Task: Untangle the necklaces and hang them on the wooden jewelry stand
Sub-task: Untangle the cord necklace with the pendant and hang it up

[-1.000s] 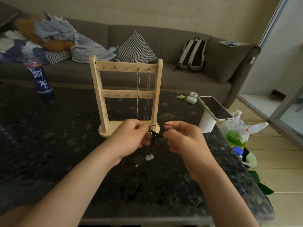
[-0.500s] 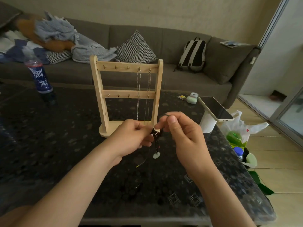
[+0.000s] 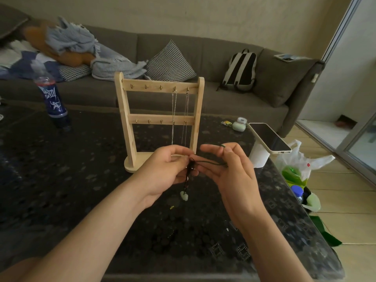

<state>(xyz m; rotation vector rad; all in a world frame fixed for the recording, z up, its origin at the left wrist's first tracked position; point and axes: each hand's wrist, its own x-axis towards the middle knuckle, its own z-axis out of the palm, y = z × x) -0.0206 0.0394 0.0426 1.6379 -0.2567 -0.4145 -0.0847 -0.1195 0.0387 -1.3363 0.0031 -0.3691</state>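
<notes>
The wooden jewelry stand (image 3: 130, 127) stands upright on the dark table (image 3: 61, 180), with two silver chains (image 3: 173, 117) hanging from the two rightmost hooks of its top bar. Just in front of its base, my left hand (image 3: 162, 169) pinches a dark cord necklace (image 3: 207, 160) at its knotted part. A pale green pendant (image 3: 184, 196) dangles below on that cord. My right hand (image 3: 230, 169) holds the cord's loop, which runs over its fingers and between thumb and forefinger. A small yellow bead (image 3: 172, 207) shows below the pendant.
A blue bottle (image 3: 53, 98) stands at the table's back left. A phone (image 3: 269, 139) leans on a white holder at the right edge, with a small green case (image 3: 239, 125) behind it. Bags lie on the floor (image 3: 299, 171) to the right. A grey sofa runs behind.
My right hand has opened out and drawn a little to the right, stretching the cord loop away from the knot. The left hand stays pinching the knot; the pendant hangs slightly lower.
</notes>
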